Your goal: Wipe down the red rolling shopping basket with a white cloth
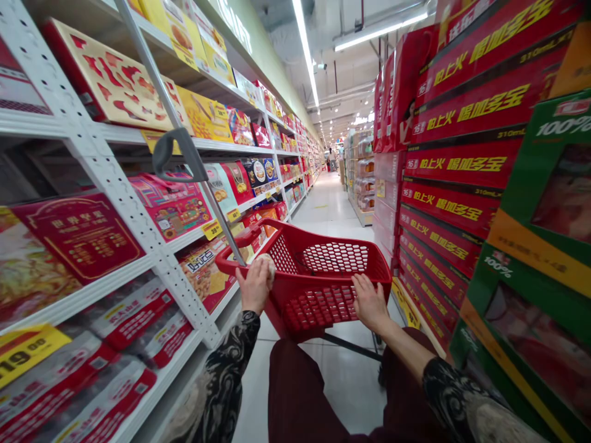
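Observation:
A red plastic shopping cart (318, 304) with a perforated basket stands right in front of my knees. My left hand (255, 288) is at its left rim, with the fingers closed on a crumpled whitish cloth (266, 263) pressed against the red plastic. At the near right corner, the fingers of my right hand (372, 304) lie over the basket's rim and hold it. From the cart's left rim a thin metal pole (217, 209) slants up and leftward, bearing a grey plastic loop (178, 157).
On the left, white metal shelves (161, 271) carry boxed snacks and yellow price tags. Stacked red drink cartons (455, 163) and green boxes (521, 295) line the right side closely. A pale tiled aisle (321, 203) runs ahead, with further stacked goods (362, 166) along it.

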Motion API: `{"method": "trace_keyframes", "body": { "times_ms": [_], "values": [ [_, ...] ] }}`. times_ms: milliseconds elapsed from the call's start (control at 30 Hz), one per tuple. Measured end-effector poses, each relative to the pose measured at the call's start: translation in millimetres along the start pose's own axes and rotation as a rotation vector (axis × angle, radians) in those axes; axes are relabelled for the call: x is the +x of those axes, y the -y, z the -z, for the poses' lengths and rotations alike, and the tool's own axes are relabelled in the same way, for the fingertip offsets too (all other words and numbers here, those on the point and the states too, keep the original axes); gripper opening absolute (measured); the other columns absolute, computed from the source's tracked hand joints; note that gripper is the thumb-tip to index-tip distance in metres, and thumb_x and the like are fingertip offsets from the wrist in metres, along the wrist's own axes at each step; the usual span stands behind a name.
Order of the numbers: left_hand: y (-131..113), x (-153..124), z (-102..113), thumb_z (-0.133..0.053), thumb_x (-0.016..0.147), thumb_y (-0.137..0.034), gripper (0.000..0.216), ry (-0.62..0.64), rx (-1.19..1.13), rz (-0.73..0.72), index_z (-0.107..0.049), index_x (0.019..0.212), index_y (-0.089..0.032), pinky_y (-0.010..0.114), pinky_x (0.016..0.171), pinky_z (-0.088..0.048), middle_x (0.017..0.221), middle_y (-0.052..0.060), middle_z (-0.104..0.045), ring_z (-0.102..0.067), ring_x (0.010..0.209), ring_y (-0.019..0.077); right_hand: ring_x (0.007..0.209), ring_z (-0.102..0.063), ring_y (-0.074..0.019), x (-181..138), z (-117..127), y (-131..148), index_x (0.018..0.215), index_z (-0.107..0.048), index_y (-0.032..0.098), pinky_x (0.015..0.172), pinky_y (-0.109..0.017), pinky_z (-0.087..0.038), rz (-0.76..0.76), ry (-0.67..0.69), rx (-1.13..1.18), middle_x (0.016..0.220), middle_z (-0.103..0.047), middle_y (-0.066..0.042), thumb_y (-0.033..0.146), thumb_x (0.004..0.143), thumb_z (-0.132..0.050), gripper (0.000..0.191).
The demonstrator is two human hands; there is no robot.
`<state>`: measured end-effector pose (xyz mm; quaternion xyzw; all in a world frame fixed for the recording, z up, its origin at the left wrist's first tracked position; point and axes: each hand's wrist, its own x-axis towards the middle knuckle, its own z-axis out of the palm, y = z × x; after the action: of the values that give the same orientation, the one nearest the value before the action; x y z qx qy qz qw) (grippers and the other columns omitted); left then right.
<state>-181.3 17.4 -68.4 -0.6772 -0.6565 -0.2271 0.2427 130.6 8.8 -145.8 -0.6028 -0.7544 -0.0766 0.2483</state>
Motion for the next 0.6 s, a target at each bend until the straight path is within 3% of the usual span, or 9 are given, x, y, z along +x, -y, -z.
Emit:
{"method": "trace_keyframes", "body": {
  "times_ms": [67, 133, 300, 400, 467, 600],
  "values": [
    [7, 3, 4, -0.04, 0.085, -0.019, 0.04, -0.019, 0.016, 0.05, -0.05, 0.124, -0.018, 0.058, 0.109, -0.011, 0.136, 0.013, -0.045, -0.04, 0.126, 0.0271, 0.13, -0.03, -0.0259, 0, -2, 2, 0.132, -0.041, 0.013, 0.103, -0.053, -0.02, -0.012, -0.011, -0.001, 0.14, -0.039, -0.012, 0.01, 0.074, -0.04, 0.058],
    [-5, 2, 1, -0.04, 0.085, -0.02, 0.039, -0.009, -0.002, 0.042, -0.051, 0.122, -0.018, 0.059, 0.108, -0.012, 0.135, 0.013, -0.047, -0.041, 0.125, 0.0266, 0.13, -0.029, -0.0257, 0, -3, 4, 0.132, -0.041, 0.012, 0.103, -0.054, -0.019, -0.019, -0.005, 0.001, 0.14, -0.039, -0.012, 0.01, 0.075, -0.039, 0.057],
    [-76, -10, -24, -0.039, 0.085, -0.019, 0.038, 0.084, -0.146, -0.155, -0.052, 0.121, -0.021, 0.061, 0.105, -0.018, 0.133, 0.011, -0.05, -0.043, 0.124, 0.0253, 0.13, -0.029, -0.0246, -1, 2, 3, 0.132, -0.041, 0.012, 0.104, -0.053, -0.018, -0.017, 0.029, -0.011, 0.14, -0.038, -0.012, 0.009, 0.074, -0.038, 0.058],
    [-98, -13, -28, -0.039, 0.085, -0.019, 0.039, 0.116, -0.199, -0.249, -0.051, 0.122, -0.024, 0.059, 0.106, -0.018, 0.133, 0.009, -0.05, -0.043, 0.124, 0.0233, 0.13, -0.029, -0.0244, -2, 5, 1, 0.132, -0.041, 0.013, 0.104, -0.053, -0.019, -0.009, 0.034, -0.019, 0.14, -0.039, -0.011, 0.01, 0.074, -0.039, 0.058],
    [-91, -11, -25, -0.04, 0.084, -0.018, 0.039, 0.113, -0.181, -0.233, -0.051, 0.121, -0.025, 0.058, 0.107, -0.016, 0.133, 0.008, -0.05, -0.044, 0.123, 0.0229, 0.13, -0.029, -0.0246, -2, 4, 0, 0.133, -0.04, 0.014, 0.103, -0.053, -0.019, -0.004, 0.034, -0.017, 0.14, -0.038, -0.011, 0.009, 0.073, -0.04, 0.059],
    [-52, 2, -12, -0.041, 0.083, -0.021, 0.04, 0.036, -0.063, -0.076, -0.051, 0.122, -0.023, 0.061, 0.106, -0.012, 0.135, 0.012, -0.047, -0.041, 0.124, 0.0257, 0.132, -0.026, -0.0253, -3, 0, -1, 0.134, -0.038, 0.013, 0.103, -0.053, -0.02, -0.019, 0.008, -0.008, 0.142, -0.036, -0.012, 0.009, 0.073, -0.041, 0.062]
  ]
}}
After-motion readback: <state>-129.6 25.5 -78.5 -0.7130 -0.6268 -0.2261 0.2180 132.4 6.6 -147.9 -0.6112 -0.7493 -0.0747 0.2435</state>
